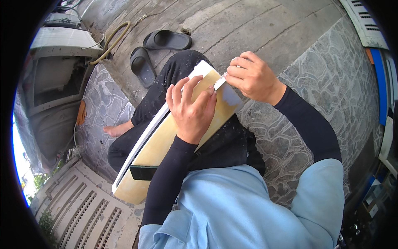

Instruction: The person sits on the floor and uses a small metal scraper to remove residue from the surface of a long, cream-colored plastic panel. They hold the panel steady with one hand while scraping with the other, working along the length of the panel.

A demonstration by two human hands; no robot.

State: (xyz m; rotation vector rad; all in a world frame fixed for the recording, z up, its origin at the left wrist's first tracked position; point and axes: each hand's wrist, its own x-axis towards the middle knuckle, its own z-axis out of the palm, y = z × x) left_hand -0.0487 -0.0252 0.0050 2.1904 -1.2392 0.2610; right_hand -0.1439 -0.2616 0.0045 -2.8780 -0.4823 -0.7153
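Across the lap rests a long yellowed plastic panel (155,146) with a white edge along its left side and a pale bluish patch near its far right corner. Above its far part, the thumb and forefinger of my left hand (191,112) pinch the lower end of a small white strip (219,83). The other fingers of that hand spread over the panel. At the strip's upper end, my right hand (252,76) grips it with bent fingers; what lies inside that fist is hidden. A dark smartphone-like object (143,172) lies on the panel's near part, partly covered by the left forearm.
Two grey slide sandals (168,39) lie on the concrete floor (242,25). A hose (119,37) curves by a grey appliance housing (62,77), with an orange glove (81,112) beside it. A slotted panel (84,205) stands at lower left. Stone-patterned flooring (332,68) extends right.
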